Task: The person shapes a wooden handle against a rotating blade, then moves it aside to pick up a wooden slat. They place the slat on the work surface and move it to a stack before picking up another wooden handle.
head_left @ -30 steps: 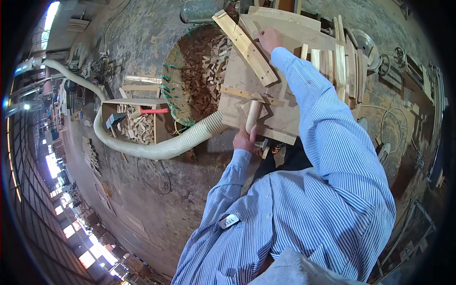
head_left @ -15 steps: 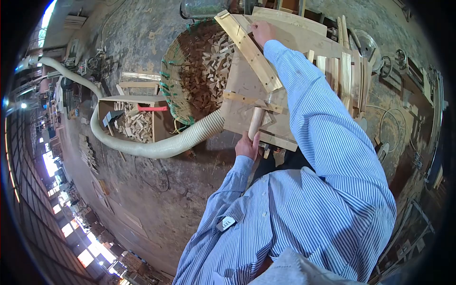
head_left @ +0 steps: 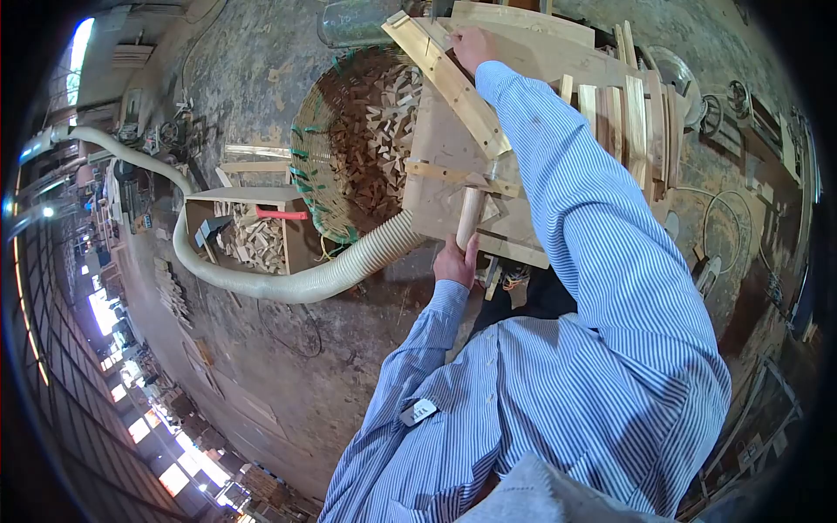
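My left hand (head_left: 454, 264) is wrapped around the lower end of a round wooden rod (head_left: 471, 214) at the near edge of a worktable (head_left: 436, 202). The rod's far end lies by a crosswise wooden strip (head_left: 436, 173) and a small flat piece whose kind I cannot make out. My right hand (head_left: 472, 47) is at the table's far side, fingers curled, beside the upper end of a long slanted wooden board (head_left: 449, 83). Whatever those fingers hold, if anything, is hidden.
A wicker basket (head_left: 312, 148) of wood offcuts stands left of the table. A ribbed hose (head_left: 366, 254) runs from the table's left edge. Further left, a wooden box (head_left: 301, 240) holds more offcuts and a red-handled tool (head_left: 281, 214). Wood strips (head_left: 635, 131) stand at the right.
The whole view has shifted slightly. My left hand keeps its grip on the round rod, and my right hand stays near the slanted board's far end.
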Tool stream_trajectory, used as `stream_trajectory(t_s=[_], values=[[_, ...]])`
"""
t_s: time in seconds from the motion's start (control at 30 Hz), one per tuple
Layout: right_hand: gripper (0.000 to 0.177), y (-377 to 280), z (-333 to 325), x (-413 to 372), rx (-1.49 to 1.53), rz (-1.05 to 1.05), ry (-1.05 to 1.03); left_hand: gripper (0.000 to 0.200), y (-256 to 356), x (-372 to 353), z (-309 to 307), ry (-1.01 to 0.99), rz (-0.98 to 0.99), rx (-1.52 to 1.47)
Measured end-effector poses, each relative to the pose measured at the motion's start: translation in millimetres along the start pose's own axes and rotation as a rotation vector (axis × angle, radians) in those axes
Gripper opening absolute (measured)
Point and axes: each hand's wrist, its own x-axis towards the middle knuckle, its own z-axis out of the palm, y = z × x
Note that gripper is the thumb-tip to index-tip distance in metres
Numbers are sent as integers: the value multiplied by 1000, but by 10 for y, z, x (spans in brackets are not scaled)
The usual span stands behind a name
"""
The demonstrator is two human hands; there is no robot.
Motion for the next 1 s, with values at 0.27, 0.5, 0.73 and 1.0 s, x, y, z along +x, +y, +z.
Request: stream_trajectory(t_s=[0.27, 0.5, 0.73, 1.0], values=[[26, 37, -56, 305, 8, 8, 39, 55, 217, 277, 9, 15, 11, -16], [32, 73, -73, 257, 37, -16, 109, 54, 279, 324, 28, 36, 7, 40], [35, 124, -392, -39, 28, -19, 207, 54, 167, 197, 16, 26, -16, 15], [40, -18, -370, -587, -74, -308, 90, 61, 2, -104, -67, -16, -32, -8]])
